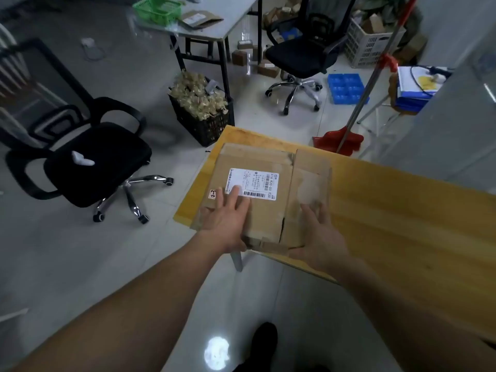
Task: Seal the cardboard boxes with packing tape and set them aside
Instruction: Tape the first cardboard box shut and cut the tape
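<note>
1. The box lies flat at the desk's left corner.
2. Left hand presses flat on top; right hand cups the near edge, fingers relaxed.
3. It looks light and stiff; hold opposite edges.

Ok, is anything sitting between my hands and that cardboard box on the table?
Nothing visible is. The left hand lies flat on top of the box, fingertips on its shipping label. The right hand touches the box's near right side. The box sits at the corner of the wooden table.

Likely packing office, swivel chairs (parcels heaped)
</note>
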### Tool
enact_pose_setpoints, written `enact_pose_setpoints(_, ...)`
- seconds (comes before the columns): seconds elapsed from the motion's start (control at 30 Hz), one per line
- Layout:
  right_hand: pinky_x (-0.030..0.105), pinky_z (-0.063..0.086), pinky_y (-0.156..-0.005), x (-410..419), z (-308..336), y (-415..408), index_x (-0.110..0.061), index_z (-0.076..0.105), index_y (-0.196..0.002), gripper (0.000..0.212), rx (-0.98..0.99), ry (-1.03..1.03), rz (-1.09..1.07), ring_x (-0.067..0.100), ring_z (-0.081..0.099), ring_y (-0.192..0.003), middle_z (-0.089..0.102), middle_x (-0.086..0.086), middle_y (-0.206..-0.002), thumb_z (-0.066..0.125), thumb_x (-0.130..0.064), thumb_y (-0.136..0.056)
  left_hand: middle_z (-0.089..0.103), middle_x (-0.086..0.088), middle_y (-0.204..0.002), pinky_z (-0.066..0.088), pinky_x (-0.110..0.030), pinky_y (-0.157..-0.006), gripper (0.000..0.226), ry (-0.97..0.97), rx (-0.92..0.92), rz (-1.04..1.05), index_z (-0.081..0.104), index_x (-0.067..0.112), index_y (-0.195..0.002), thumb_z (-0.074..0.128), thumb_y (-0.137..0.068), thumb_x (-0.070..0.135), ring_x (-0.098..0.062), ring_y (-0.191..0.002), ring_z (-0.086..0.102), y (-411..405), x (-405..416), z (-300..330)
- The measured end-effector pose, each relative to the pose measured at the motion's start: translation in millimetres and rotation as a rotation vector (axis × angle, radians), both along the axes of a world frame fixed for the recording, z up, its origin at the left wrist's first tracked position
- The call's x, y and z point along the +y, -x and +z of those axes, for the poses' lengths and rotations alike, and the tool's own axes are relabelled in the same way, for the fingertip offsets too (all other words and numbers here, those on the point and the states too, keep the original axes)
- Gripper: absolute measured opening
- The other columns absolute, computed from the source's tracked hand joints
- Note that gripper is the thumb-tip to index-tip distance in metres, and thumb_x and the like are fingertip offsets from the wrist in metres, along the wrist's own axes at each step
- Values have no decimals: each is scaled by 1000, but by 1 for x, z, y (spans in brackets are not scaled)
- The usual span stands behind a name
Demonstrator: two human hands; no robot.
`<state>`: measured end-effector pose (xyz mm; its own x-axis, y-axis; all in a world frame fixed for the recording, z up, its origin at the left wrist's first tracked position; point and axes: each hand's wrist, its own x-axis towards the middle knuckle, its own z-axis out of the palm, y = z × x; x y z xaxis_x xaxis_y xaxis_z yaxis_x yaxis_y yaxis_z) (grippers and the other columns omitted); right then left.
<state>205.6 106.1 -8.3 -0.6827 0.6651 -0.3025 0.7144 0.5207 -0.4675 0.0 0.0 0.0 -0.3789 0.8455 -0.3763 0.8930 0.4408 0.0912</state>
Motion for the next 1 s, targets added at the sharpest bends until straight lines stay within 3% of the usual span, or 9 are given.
enact_pose_setpoints(0.2,58,45,-103,1,-11,-2,-39,16,-144,106,25,-33,-45,38,30,-137,4,-2,-156,78,-61,-61,-13,5,-154,42,-59,-99,118,18,-19,120,7,37,-144,88,-58,45,-41,-141,-3,10,-6,-5)
enact_pose_setpoints(0.37,54,38,-111,2,-12,-7,-34,22,-144,98,12,-13,-56,37,26,-140,6,2,-157,76,-59,-66,-13,4,-153,47,-56,-93,119,-21,-54,189,4,43,-140,86,-56,52,-39,-135,11,18,-9,-9)
enact_pose_setpoints(0.53,48,35,-113,5,-9,-13,-26,31,-149,82,10,21,-112,34,26,-141,12,5,-160,48,-62,-78,-8,5,-155,43,-53,-99,116,-68,-86,211,3,44,-142,78,-57,64,-35,-134,21,23,-8,1)
enact_pose_setpoints(0.63,44,37,-111,10,-3,-19,-20,35,-150,62,75,-27,-133,32,34,-136,23,8,-156,47,-43,-94,3,4,-155,37,-50,-103,103,-146,-37,169,13,41,-145,70,-62,66,-32,-134,23,22,-6,19)
enact_pose_setpoints(0.73,37,38,-105,18,8,-24,-17,38,-149,52,176,-104,-135,28,38,-132,35,8,-150,49,-26,-100,18,2,-151,38,-44,-102,81,-255,-4,135,30,35,-140,68,-71,51,-32,-130,28,22,-1,42)
enact_pose_setpoints(0.83,38,42,-107,26,26,-29,-26,37,-150,48,295,-35,-176,19,40,-132,38,0,-150,39,-39,-104,32,-2,-146,38,-40,-102,62,-404,-7,134,46,27,-137,65,-78,24,-32,-127,33,20,12,63)
enact_pose_setpoints(0.87,37,46,-103,28,36,-31,-29,39,-148,49,369,-21,-181,15,44,-127,43,-2,-146,33,-48,-104,37,-3,-142,39,-38,-101,57,-467,-16,132,52,25,-134,63,-78,17,-32,-125,37,18,19,71)
enact_pose_setpoints(0.93,16,47,-85,33,54,-38,-32,48,-140,52,536,-32,-204,-1,52,-109,58,-8,-126,26,-58,-101,46,-5,-131,41,-34,-94,50,-598,-41,109,63,20,-125,63,-77,7,-31,-117,47,11,38,86)
enact_pose_setpoints(1.0,7,38,-64,40,79,-49,-32,57,-114,30,618,-76,-303,-8,56,-84,60,-16,-93,32,-45,-105,51,-6,-118,43,-31,-89,41,-708,-81,90,69,18,-116,64,-78,4,-28,-107,53,-5,63,103)
